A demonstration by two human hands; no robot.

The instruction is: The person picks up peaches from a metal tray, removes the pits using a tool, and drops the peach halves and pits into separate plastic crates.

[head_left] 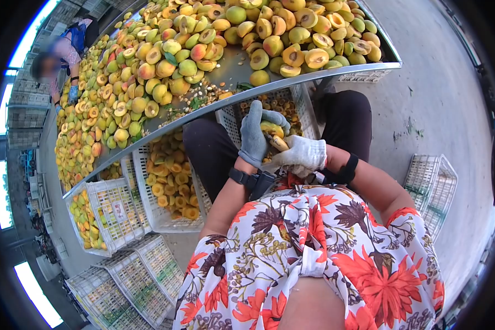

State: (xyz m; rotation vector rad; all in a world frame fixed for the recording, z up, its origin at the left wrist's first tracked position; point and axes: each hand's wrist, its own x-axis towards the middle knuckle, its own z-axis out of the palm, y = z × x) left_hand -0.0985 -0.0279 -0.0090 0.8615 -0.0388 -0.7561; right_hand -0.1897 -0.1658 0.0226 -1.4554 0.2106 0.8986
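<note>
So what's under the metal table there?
White crates hold halved yellow fruit beneath the metal table. The table hides their far ends, and the person's legs cover part of another.

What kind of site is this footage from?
Likely a fruit-processing shed: a long metal table heaped with whole and halved yellow fruit, white plastic crates of cut halves under it, and a gloved left hand holding a single fruit.
</note>
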